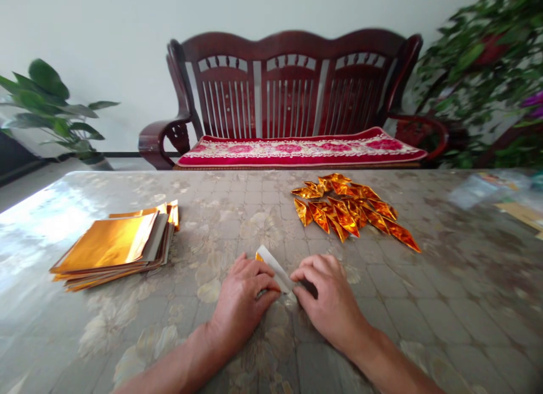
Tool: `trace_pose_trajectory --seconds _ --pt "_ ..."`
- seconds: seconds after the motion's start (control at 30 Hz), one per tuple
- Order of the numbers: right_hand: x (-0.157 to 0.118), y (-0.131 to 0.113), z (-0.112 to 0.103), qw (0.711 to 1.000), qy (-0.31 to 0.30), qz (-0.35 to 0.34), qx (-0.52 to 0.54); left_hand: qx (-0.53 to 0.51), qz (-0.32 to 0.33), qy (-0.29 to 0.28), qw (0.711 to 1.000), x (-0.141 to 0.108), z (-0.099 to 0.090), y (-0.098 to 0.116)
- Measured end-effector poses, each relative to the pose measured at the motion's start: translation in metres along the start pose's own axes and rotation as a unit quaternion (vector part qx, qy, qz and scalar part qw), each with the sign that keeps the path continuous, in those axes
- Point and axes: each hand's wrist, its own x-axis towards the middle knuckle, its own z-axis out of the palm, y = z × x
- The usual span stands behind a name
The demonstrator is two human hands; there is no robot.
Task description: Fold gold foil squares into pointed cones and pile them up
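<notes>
Near the middle of the table, a partly folded sheet of gold foil paper (275, 268) lies slanted between my hands, its pale underside showing with a bit of gold at the upper left. My left hand (246, 286) is closed on its left side, thumb and fingers pressed on the paper. At the lower right end, the thumb and forefinger of my right hand (326, 292) pinch the paper's tip. Beyond my right hand lies a cluster of folded gold foil pieces (345, 207) with pointed ends. To the left, a stack of gold foil paper sheets (110, 244) sits somewhat fanned.
A patterned cover lies over the table (237, 224). Clear plastic bags (487, 187) rest at the far right edge. Behind the table stands a dark wooden bench (288, 83) with a red floral cushion (297, 149). Leafy plants (51, 111) flank it.
</notes>
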Motion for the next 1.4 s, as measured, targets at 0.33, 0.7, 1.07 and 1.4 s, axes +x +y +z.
trace_pose_trajectory --seconds 0.33,0.7,1.07,1.4 --pt "-0.002 -0.002 -0.002 0.998 -0.016 -0.052 0.009 0.008 0.011 0.004 1.000 -0.001 0.001 -0.001" --pt "0.005 -0.004 -0.003 0.999 -0.038 -0.006 -0.031 0.002 0.014 0.003 1.000 -0.001 -0.001 0.001" --pt "0.008 -0.004 0.001 0.996 -0.046 0.031 -0.065 0.000 0.006 -0.001 1.000 -0.001 -0.002 0.002" --pt "0.010 -0.004 0.001 0.995 -0.053 0.058 -0.064 0.036 -0.011 -0.005 0.999 0.002 -0.001 0.004"
